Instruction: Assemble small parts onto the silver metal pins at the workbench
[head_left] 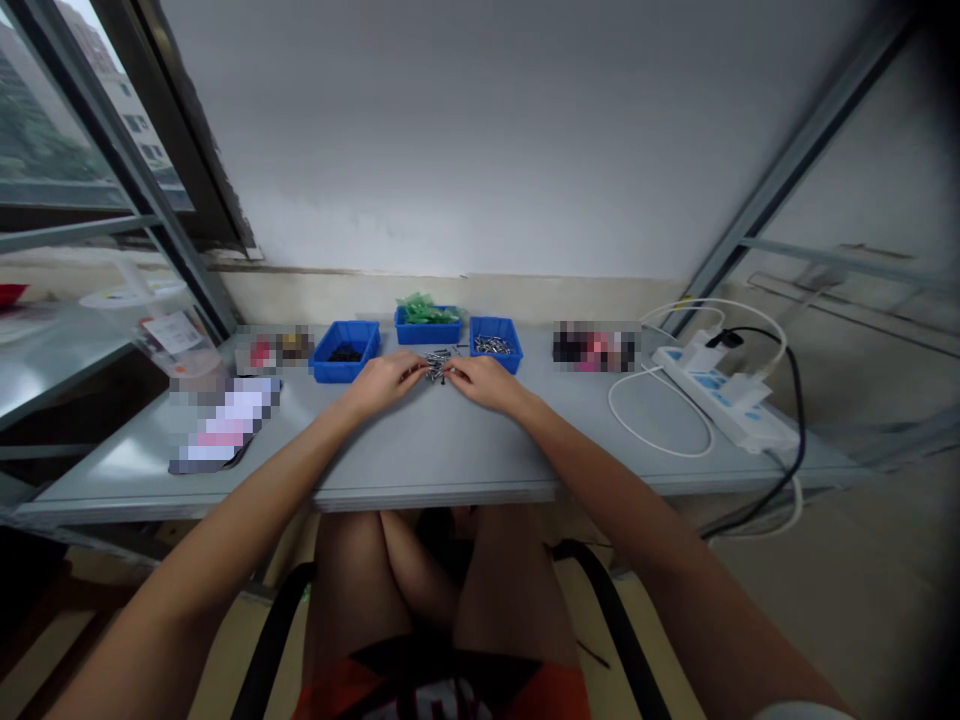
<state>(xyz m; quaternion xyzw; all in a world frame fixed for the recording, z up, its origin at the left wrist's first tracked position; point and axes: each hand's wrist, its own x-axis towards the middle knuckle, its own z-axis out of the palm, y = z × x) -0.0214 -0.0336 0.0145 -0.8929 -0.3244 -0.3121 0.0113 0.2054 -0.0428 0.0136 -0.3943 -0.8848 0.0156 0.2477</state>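
Observation:
A small pile of metal screws [436,362] lies on the grey table between my two hands. My left hand [388,380] reaches the pile from the left, its fingers closed together at the screws; what they pinch, if anything, is too small to make out. From the right, my right hand [486,381] has thumb and fingers pinched at the pile's edge, with the dark end of a screw at the fingertips. Just beyond are a blue bin [321,372] with dark small parts, a blue bin [427,333] with green plastic packets [421,308], and a blue bin [516,362] of silvery screws.
A white power strip [761,428] with plugs and looping cables takes up the table's right side. Blurred-out items [596,347] sit at the back right. On the left are a phone-like object [225,425] and a lidded plastic cup [180,335]. A wall closes off the back.

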